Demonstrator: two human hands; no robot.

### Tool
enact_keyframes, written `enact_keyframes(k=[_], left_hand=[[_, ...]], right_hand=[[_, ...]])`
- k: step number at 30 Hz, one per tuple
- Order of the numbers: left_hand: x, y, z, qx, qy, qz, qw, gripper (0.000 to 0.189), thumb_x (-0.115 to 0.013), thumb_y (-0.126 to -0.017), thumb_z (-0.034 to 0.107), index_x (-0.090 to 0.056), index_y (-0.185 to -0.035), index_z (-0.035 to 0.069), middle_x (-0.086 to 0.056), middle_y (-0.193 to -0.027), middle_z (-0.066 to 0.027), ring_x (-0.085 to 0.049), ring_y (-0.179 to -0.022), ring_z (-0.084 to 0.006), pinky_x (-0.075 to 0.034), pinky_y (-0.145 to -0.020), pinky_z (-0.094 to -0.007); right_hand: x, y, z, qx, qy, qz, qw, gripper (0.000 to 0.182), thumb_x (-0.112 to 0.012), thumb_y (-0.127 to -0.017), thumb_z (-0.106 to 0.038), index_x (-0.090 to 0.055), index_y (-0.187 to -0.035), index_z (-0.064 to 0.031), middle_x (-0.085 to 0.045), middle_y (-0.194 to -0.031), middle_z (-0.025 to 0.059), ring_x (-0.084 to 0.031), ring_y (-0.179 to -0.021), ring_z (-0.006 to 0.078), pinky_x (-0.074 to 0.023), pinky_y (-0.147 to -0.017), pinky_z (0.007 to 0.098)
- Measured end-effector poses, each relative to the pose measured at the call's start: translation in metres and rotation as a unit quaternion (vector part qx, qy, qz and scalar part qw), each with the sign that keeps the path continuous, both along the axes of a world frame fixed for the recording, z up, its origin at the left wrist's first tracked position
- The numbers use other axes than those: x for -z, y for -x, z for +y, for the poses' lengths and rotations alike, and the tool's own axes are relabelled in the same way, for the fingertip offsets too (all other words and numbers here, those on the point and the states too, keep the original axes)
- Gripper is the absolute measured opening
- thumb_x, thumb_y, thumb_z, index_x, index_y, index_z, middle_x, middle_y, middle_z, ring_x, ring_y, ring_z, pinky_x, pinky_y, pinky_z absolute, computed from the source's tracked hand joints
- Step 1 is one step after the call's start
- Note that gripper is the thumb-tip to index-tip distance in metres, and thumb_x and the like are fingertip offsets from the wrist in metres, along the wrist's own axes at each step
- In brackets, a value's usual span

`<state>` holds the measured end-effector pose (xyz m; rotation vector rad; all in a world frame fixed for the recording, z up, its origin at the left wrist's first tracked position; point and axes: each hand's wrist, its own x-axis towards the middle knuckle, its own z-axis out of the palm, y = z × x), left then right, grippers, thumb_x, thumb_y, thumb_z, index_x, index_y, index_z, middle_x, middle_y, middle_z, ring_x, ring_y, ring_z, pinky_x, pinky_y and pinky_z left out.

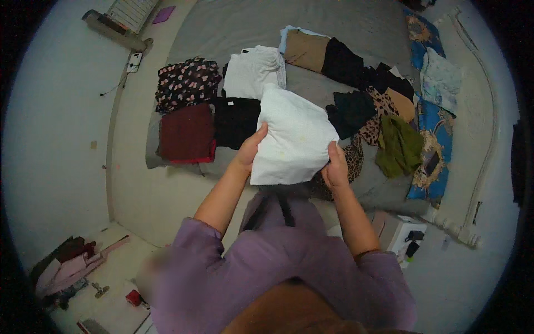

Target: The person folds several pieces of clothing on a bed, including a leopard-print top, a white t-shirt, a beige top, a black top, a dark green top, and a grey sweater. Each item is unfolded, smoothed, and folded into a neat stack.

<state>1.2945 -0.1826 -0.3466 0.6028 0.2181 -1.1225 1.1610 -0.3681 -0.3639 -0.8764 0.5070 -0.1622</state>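
Observation:
A folded white garment [294,137] is held up between my two hands, over the near edge of the bed. My left hand [252,148] grips its left side with the thumb on top. On its right edge my right hand [336,165] has hold, fingers partly hidden beneath. Behind it lie a folded white garment [252,71] and a folded black garment [236,121]. To the left are a dark red folded garment [187,131] and a black one with a pink butterfly-like print [187,83].
The grey bed sheet [233,25] also bears a brown folded garment [306,50], a dark green garment [352,110], leopard-print cloth [369,129] and a crumpled olive garment [398,146]. Blue patterned pillows [431,146] lie at the right, by the headboard [471,125].

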Motion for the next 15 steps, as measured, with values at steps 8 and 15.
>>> enact_keyframes(k=[8, 15], left_hand=[[-0.030, 0.026, 0.044, -0.002, 0.106, 0.033, 0.994, 0.053, -0.042, -0.096, 0.039, -0.037, -0.136, 0.005, -0.048, -0.132, -0.0136, -0.050, -0.118, -0.0273, -0.040, -0.101, -0.0420], [-0.047, 0.031, 0.062, 0.019, 0.117, 0.026, 0.993, 0.051, -0.041, -0.097, 0.037, -0.037, -0.136, 0.004, -0.048, -0.131, -0.0149, -0.051, -0.118, -0.0272, -0.041, -0.101, -0.0418]], right_hand=[[-0.038, 0.036, 0.039, -0.029, 0.035, -0.043, 0.998, 0.048, -0.043, -0.098, -0.032, -0.041, -0.129, 0.0043, -0.048, -0.130, 0.0132, -0.047, -0.118, 0.0230, -0.0357, -0.100, 0.0355], [-0.038, 0.053, 0.052, -0.035, 0.025, 0.015, 0.999, 0.049, -0.044, -0.097, -0.035, -0.041, -0.130, 0.0016, -0.047, -0.132, 0.0126, -0.045, -0.120, 0.0226, -0.0345, -0.101, 0.0353]])
